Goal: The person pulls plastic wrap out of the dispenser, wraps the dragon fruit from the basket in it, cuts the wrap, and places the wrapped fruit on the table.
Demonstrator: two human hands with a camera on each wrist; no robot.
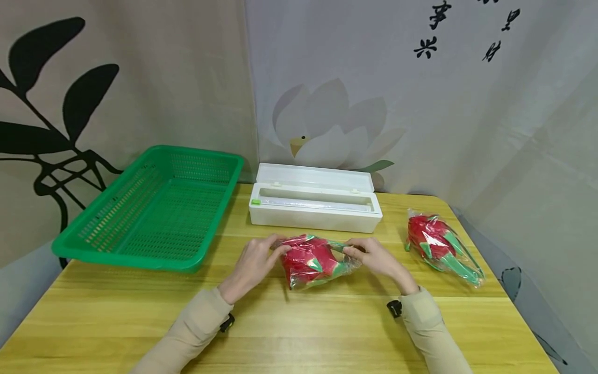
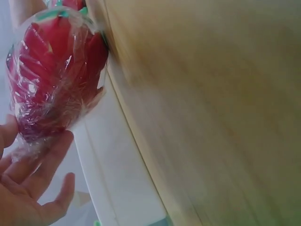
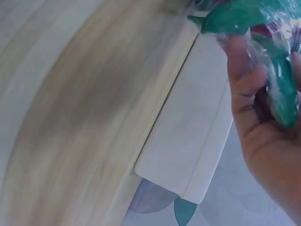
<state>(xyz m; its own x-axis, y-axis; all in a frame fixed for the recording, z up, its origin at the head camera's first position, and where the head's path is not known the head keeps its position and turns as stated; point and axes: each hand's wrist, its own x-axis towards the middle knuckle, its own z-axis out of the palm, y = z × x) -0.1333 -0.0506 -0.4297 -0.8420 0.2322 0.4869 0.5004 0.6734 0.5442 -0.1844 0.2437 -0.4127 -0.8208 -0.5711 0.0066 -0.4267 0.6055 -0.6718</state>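
A red dragon fruit [image 1: 306,262] with green scales is wrapped in clear cling film and held above the table in front of the white box. My left hand [image 1: 252,265] pinches the film at its left end. Close up in the left wrist view, the film bunches between the thumb and fingers of the left hand [image 2: 35,183], under the shiny red fruit [image 2: 54,75]. At the other end, my right hand [image 1: 380,259] grips the green scale tips; in the right wrist view its fingers curl round a film-covered green tip [image 3: 282,89].
Behind the hands stands a white cling film dispenser [image 1: 317,222], lid raised, with a film roll inside. A green plastic basket [image 1: 191,262] sits at the left. Another film-wrapped dragon fruit [image 1: 432,239] lies on the wooden table [image 1: 327,337] near its right edge. A printed curtain hangs behind.
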